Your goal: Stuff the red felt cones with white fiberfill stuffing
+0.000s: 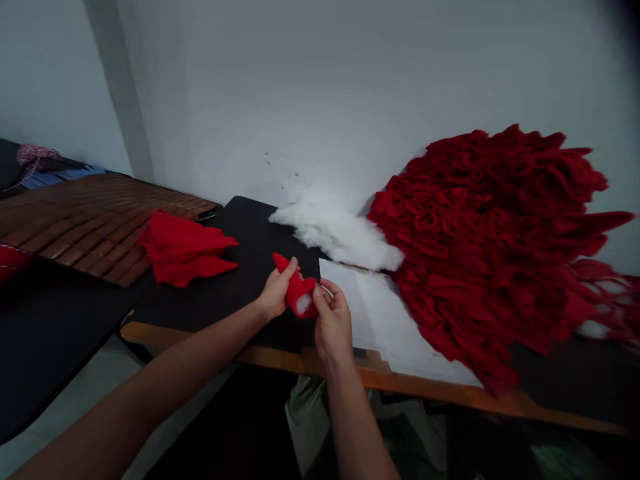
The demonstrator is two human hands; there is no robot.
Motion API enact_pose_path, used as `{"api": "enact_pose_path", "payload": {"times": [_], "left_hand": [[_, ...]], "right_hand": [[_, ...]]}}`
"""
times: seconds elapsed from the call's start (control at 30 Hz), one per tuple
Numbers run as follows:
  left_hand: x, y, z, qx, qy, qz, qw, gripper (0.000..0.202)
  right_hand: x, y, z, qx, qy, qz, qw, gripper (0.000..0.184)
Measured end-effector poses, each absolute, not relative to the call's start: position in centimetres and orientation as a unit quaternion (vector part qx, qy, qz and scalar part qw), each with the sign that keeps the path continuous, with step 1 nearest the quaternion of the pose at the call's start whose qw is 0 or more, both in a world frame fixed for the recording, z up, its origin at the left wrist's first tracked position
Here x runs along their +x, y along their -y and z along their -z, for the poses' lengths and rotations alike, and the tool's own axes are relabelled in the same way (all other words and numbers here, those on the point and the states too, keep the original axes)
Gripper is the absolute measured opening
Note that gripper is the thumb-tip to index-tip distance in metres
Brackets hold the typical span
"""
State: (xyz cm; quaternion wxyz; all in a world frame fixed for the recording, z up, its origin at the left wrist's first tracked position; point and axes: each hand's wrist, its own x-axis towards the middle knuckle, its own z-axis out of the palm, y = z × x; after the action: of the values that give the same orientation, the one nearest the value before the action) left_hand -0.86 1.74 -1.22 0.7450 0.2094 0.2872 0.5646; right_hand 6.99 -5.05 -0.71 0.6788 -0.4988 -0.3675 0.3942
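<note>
Between my two hands is a small red felt cone hat (296,291), its pointed tip up to the left and its open end facing me. White stuffing shows inside the opening. My left hand (276,291) is closed around the cone's side, thumb on top. At the rim, my right hand (332,312) pinches the edge between thumb and fingers. Just beyond lies a fluffy heap of white stuffing (340,233). Left of my hands, several red felt cones (187,250) lie in a loose stack.
A big pile of red felt pieces (480,233) covers the right side, partly over a white sheet (360,300). Brown woven matting (95,220) lies at left, with red-white twine (37,155) behind. The black table (240,227) has a taped front edge; a wall (280,80) stands behind.
</note>
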Motion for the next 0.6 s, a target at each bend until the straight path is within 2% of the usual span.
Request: {"api": "enact_pose_path", "payload": {"times": [0.13,0.27,0.4,0.53,0.6], "left_hand": [[-0.8,-1.8,1.7,0.288,-0.306,-0.586,0.693,0.036],[-1.0,-1.9,1.7,0.349,-0.305,-0.62,0.633,0.035],[-1.0,-1.5,1.5,0.43,-0.27,-0.619,0.599,0.03],[-0.9,-1.6,1.7,0.435,-0.256,-0.611,0.61,0.029],[-0.9,-1.9,1.8,0.384,-0.256,-0.612,0.642,0.03]], "right_hand": [[6.5,4.6,0.6,-0.497,0.337,-0.434,0.672,0.039],[7.1,4.5,1.0,-0.493,0.301,-0.434,0.692,0.032],[8.7,4.2,0.7,-0.464,0.206,-0.507,0.697,0.03],[9.5,4.6,0.5,-0.438,0.187,-0.553,0.684,0.028],[9.1,5.3,1.0,-0.445,0.2,-0.533,0.691,0.028]]}}
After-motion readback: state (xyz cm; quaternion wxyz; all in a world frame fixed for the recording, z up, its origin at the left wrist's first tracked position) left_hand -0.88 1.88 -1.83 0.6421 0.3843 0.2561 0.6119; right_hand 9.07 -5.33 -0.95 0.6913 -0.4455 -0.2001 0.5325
